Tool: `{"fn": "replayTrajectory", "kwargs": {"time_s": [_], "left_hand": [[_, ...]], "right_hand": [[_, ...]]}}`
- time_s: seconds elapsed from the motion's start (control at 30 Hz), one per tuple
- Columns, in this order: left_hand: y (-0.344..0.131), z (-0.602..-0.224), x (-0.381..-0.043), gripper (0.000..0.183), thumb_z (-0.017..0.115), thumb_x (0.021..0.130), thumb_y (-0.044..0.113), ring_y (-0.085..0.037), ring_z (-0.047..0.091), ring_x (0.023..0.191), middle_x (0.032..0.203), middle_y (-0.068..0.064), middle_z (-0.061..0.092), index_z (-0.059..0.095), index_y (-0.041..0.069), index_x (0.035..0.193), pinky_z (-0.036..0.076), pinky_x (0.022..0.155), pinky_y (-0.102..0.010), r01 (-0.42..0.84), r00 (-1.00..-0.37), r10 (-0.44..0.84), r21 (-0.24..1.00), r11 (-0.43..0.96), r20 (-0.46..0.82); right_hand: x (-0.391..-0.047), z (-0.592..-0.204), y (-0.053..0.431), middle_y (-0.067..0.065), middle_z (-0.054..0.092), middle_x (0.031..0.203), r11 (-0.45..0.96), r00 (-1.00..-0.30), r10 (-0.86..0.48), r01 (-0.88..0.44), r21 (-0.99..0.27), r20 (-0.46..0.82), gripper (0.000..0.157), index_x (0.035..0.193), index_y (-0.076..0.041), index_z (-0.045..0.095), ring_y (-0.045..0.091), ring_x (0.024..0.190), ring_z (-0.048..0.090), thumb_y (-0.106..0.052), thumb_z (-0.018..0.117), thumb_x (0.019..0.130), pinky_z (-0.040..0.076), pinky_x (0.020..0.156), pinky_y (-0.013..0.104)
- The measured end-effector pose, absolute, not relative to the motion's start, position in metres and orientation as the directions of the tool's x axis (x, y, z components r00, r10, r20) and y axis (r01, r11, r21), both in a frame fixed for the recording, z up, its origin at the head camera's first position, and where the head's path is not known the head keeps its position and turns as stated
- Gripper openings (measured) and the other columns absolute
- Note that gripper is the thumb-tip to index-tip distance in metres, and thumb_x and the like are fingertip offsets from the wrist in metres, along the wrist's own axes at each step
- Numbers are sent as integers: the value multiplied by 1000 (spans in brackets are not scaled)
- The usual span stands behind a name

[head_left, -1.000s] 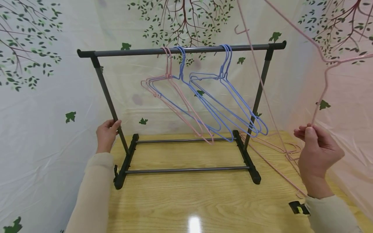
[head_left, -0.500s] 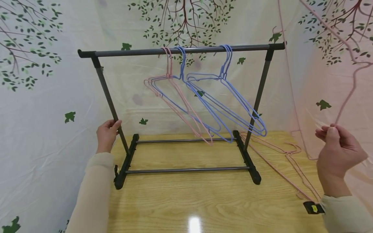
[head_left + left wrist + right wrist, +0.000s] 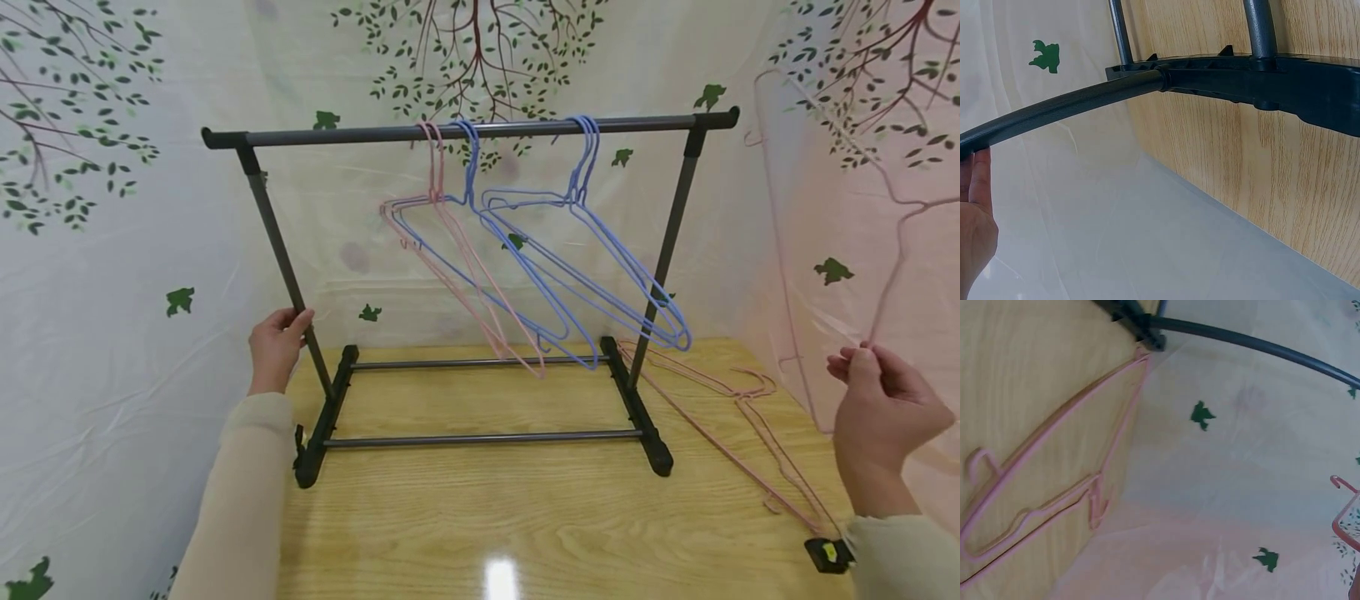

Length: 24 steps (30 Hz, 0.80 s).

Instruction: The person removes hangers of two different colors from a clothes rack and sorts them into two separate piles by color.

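Note:
My left hand (image 3: 276, 350) grips the left post (image 3: 273, 233) of a dark metal clothes rack (image 3: 337, 136); in the left wrist view its fingers (image 3: 982, 178) lie against that tube. Out to the right of the rack, my right hand (image 3: 885, 417) pinches a pink wire hanger (image 3: 899, 250) between thumb and fingers. That hanger rises above the hand and partly leaves the frame. On the rail hang two pink hangers (image 3: 431, 167) left of the middle, with blue hangers (image 3: 470, 167) beside them. More blue hangers (image 3: 577, 179) hang farther right.
Pink hangers (image 3: 1060, 414) lie on the wooden table (image 3: 480, 508) at the rack's right foot (image 3: 637, 408). A small black item (image 3: 827, 554) with a yellow mark is at my right cuff. Leaf-patterned cloth (image 3: 97, 350) surrounds the table at the back and sides.
My right hand has moved right with the pink hanger, then dipped a little lower. The hangers on the rail sway slightly. My left hand keeps its place on the post.

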<state>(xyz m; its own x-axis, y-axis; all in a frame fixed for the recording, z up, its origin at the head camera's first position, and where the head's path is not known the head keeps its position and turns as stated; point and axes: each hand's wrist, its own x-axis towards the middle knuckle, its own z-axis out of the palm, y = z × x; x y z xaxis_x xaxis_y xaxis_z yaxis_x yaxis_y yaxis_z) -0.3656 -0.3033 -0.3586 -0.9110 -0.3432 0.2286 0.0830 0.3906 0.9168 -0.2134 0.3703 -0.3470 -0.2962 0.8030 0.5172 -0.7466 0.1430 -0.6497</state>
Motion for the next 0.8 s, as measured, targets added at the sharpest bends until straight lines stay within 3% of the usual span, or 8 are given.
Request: {"fn": "replayTrajectory", "kwargs": {"time_s": [0.27, 0.47, 0.67, 0.8], "left_hand": [[-307, -358, -370, 58, 57, 96, 51, -18, 58, 106, 115, -5, 62, 62, 4, 129, 52, 95, -37, 71, -919, -336, 923, 378, 208], [-307, -359, -374, 59, 57, 96, 52, -20, 58, 108, 117, -7, 61, 62, 5, 130, 52, 95, -38, 70, -920, -333, 921, 383, 208], [-309, -359, -380, 57, 57, 96, 51, -18, 58, 103, 116, -7, 62, 63, 4, 127, 52, 93, -35, 69, -915, -341, 917, 393, 215], [-311, -359, -382, 57, 57, 96, 51, -18, 59, 102, 116, -7, 62, 63, 4, 127, 53, 92, -34, 68, -916, -340, 917, 393, 214]], "right_hand": [[-209, -381, 383, 4, 72, 75, 89, -457, 763, -628, -773, 458, 10, 94, 10, 74, 10, 60, 68, 6, 70, 86, 54, 62, 16], [-197, -406, 381, -3, 73, 75, 89, -579, 728, -452, -888, 367, 10, 92, 1, 77, 5, 61, 68, 4, 68, 88, 53, 61, 14], [-183, -428, 384, -13, 72, 72, 245, -686, 671, -154, -957, 282, 15, 86, -16, 78, -1, 61, 67, -5, 69, 92, 51, 61, 11], [-175, -441, 387, -18, 70, 71, 385, -766, 571, -69, -920, 296, 23, 83, -30, 76, -2, 61, 67, -11, 68, 94, 51, 59, 10]]}}
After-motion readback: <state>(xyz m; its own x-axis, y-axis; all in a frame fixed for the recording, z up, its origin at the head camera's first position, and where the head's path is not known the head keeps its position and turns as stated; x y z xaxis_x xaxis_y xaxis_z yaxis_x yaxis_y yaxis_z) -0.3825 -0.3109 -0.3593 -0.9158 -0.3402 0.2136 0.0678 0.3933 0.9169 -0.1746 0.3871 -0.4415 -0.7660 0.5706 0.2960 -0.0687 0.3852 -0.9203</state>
